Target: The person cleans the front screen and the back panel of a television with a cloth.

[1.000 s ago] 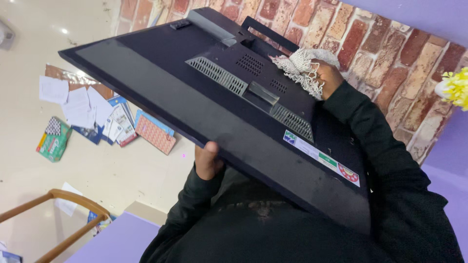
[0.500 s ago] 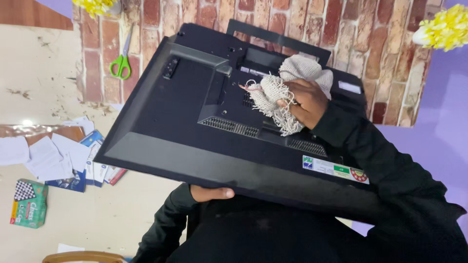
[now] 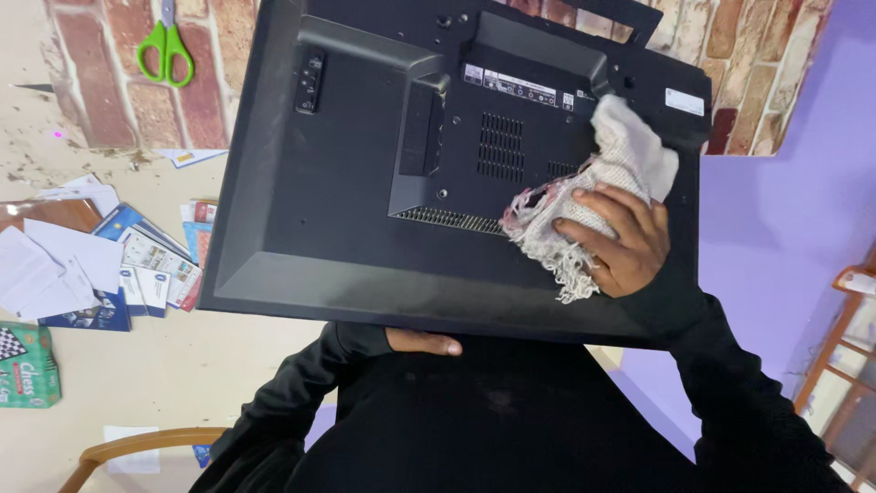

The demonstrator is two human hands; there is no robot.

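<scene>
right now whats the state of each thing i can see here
monitor: back side up, tilted, held off the floor
rag: crumpled and frayed, pressed flat on the monitor's back
right hand: grip closed on the rag
left hand: under the monitor's lower edge, propping it
scissors: closed, lying against the brick surface
papers and booklets: scattered, overlapping on the floor
green game box: closed, lying flat

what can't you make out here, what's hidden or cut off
Head view:
- Monitor screen: faces away, only the back shows.
- Left hand: mostly under the monitor's lower edge.
- Monitor top: cut by the frame edge.
- Right hand palm: pressed onto the cloth.
- Game box: cut by the left edge.
</scene>
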